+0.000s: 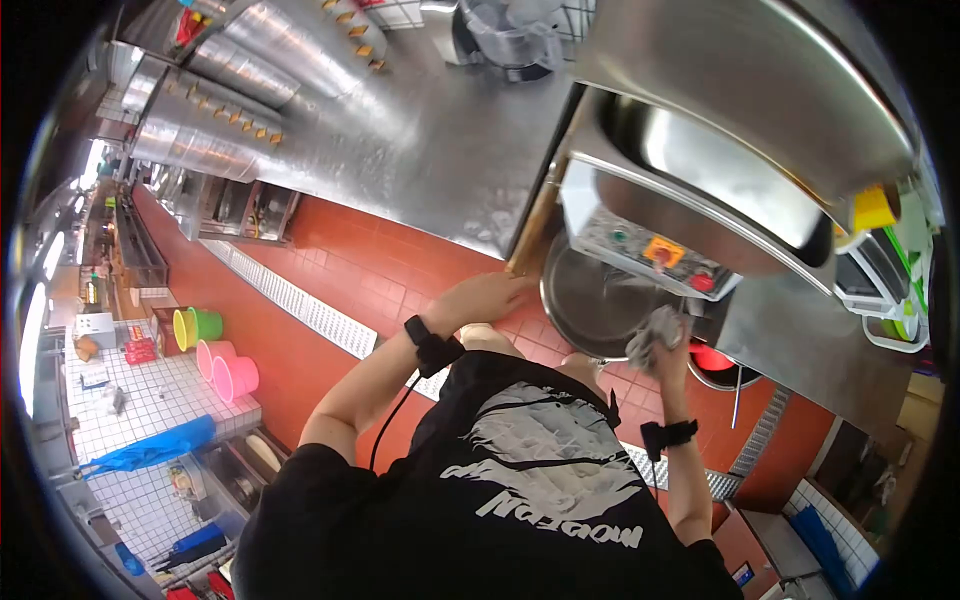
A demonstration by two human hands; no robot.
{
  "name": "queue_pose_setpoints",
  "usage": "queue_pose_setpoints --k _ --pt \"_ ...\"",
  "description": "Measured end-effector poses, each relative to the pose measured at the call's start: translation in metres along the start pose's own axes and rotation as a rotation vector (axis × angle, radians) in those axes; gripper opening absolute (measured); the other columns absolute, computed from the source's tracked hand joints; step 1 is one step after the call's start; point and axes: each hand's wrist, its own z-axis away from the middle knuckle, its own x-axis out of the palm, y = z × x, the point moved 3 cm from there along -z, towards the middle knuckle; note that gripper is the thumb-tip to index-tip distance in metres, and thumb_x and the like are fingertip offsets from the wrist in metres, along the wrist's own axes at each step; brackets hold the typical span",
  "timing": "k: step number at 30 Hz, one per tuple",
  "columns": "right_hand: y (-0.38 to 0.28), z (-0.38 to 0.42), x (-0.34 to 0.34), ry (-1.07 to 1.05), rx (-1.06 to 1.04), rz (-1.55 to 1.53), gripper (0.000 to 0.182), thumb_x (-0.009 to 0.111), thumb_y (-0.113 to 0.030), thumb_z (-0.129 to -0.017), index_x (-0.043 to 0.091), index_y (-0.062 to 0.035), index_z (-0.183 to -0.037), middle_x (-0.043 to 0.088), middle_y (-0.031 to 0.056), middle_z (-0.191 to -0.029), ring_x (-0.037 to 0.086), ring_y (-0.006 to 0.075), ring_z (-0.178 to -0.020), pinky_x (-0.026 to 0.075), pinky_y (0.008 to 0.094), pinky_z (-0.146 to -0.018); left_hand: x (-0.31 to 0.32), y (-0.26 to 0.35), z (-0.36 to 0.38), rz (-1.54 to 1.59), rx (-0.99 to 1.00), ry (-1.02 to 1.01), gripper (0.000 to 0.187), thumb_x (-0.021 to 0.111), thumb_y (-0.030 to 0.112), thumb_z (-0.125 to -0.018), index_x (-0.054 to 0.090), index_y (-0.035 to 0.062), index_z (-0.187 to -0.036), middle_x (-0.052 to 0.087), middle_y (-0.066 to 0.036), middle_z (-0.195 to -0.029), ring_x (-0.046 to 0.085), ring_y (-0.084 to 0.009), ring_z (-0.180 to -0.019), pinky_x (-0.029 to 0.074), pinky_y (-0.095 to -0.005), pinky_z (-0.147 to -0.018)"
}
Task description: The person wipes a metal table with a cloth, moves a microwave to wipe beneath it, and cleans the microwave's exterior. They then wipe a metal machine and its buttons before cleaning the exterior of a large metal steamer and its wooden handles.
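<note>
My right hand (672,358) is closed around a crumpled grey cloth (655,335), right at the near rim of a large round metal bowl (595,310). The bowl sits low, beneath the control panel (640,255) of a steel machine. On that panel are a green button, an orange-yellow switch (663,250) and a red button (703,281). My left hand (485,300) reaches forward with its fingers stretched out, their tips near the brown side edge (535,225) of the machine, left of the bowl. It holds nothing that shows.
A steel counter (430,140) stretches ahead on the left. Right of the bowl, a dark container holds something red (710,358). White grates (290,300) cross the red floor. Pink buckets (235,380) and green and yellow ones (203,327) stand on a tiled surface at left.
</note>
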Motion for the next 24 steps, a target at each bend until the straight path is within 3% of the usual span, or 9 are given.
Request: queue_pose_setpoints --k 3,7,11,12,14,15,18,22,24 --pt "-0.036 0.037 0.090 -0.159 0.091 0.059 0.067 0.067 -0.006 -0.071 0.045 -0.0056 -0.135 0.055 0.0166 -0.125 0.053 0.0315 -0.119 0.040 0.0370 -0.101 -0.004 -0.071 0.022 -0.007 0.072 0.011 0.038 0.049 0.027 -0.094 0.054 0.0118 -0.128 0.063 -0.017 -0.115 0.060 -0.0355 -0.104 0.048 -0.0457 -0.089" --pt "-0.147 0.033 0.199 -0.128 -0.103 0.242 0.069 0.069 -0.011 -0.074 0.043 -0.0098 -0.138 0.054 0.0178 -0.127 0.052 0.0347 -0.118 0.041 0.0382 -0.100 -0.023 -0.181 0.075 0.006 0.114 0.037 0.038 0.050 0.025 -0.095 0.053 0.0094 -0.130 0.062 -0.016 -0.119 0.058 -0.0361 -0.109 0.046 -0.0444 -0.093" --pt "-0.225 0.011 0.273 -0.028 -0.222 0.364 0.068 0.068 -0.023 -0.082 0.040 -0.0110 -0.142 0.044 0.0228 -0.138 0.046 0.0404 -0.122 0.038 0.0445 -0.103 -0.068 -0.261 0.136 0.083 -0.151 -0.008 0.038 0.052 0.026 -0.094 0.054 0.0083 -0.128 0.063 -0.019 -0.114 0.059 -0.0368 -0.106 0.048 -0.0450 -0.089" --pt "-0.233 0.003 0.290 -0.021 -0.215 0.378 0.068 0.068 -0.023 -0.082 0.040 -0.0110 -0.142 0.044 0.0228 -0.138 0.046 0.0404 -0.122 0.038 0.0445 -0.103 -0.077 -0.277 0.150 0.080 -0.250 -0.018 0.038 0.052 0.026 -0.094 0.054 0.0081 -0.128 0.063 -0.020 -0.113 0.060 -0.0372 -0.105 0.048 -0.0452 -0.088" --pt "-0.243 -0.013 0.323 0.187 -0.480 0.798 0.072 0.065 -0.036 -0.086 0.034 -0.0119 -0.145 0.034 0.0246 -0.145 0.037 0.0455 -0.128 0.031 0.0520 -0.106 -0.083 -0.313 0.171 0.112 -0.262 0.004 0.038 0.051 0.025 -0.095 0.054 0.0081 -0.128 0.064 -0.021 -0.111 0.060 -0.0375 -0.103 0.048 -0.0455 -0.087" --pt "-0.226 -0.024 0.339 0.127 -0.472 0.799 0.074 0.061 -0.044 -0.087 0.030 -0.0133 -0.147 0.028 0.0240 -0.148 0.029 0.0479 -0.132 0.024 0.0584 -0.108 -0.084 -0.327 0.179 0.140 -0.288 0.031 0.037 0.051 0.025 -0.095 0.054 0.0081 -0.128 0.064 -0.021 -0.110 0.061 -0.0378 -0.102 0.049 -0.0458 -0.086" --pt "-0.199 -0.049 0.392 0.000 -0.589 0.908 0.073 0.060 -0.044 -0.087 0.031 -0.0132 -0.147 0.028 0.0244 -0.148 0.027 0.0477 -0.134 0.022 0.0591 -0.110 -0.091 -0.352 0.199 0.199 -0.290 0.157 0.035 0.052 0.022 -0.093 0.057 0.0059 -0.123 0.065 -0.025 -0.102 0.062 -0.0404 -0.096 0.050 -0.0475 -0.082" --pt "-0.222 -0.069 0.458 0.119 -0.551 0.850 0.071 0.060 -0.047 -0.085 0.036 -0.0130 -0.143 0.029 0.0284 -0.146 0.026 0.0482 -0.136 0.020 0.0609 -0.111 -0.096 -0.368 0.223 0.329 -0.369 0.152 0.031 0.052 0.018 -0.094 0.058 0.0055 -0.122 0.065 -0.023 -0.103 0.064 -0.0370 -0.095 0.051 -0.0441 -0.079" --pt "-0.245 -0.073 0.508 0.078 -0.576 0.799 0.074 0.062 -0.048 -0.084 0.037 -0.0113 -0.143 0.030 0.0312 -0.145 0.027 0.0486 -0.136 0.021 0.0622 -0.110 -0.100 -0.378 0.228 0.512 -0.335 0.382 0.029 0.051 0.014 -0.096 0.058 0.0052 -0.123 0.067 -0.020 -0.103 0.066 -0.0307 -0.092 0.052 -0.0388 -0.077"
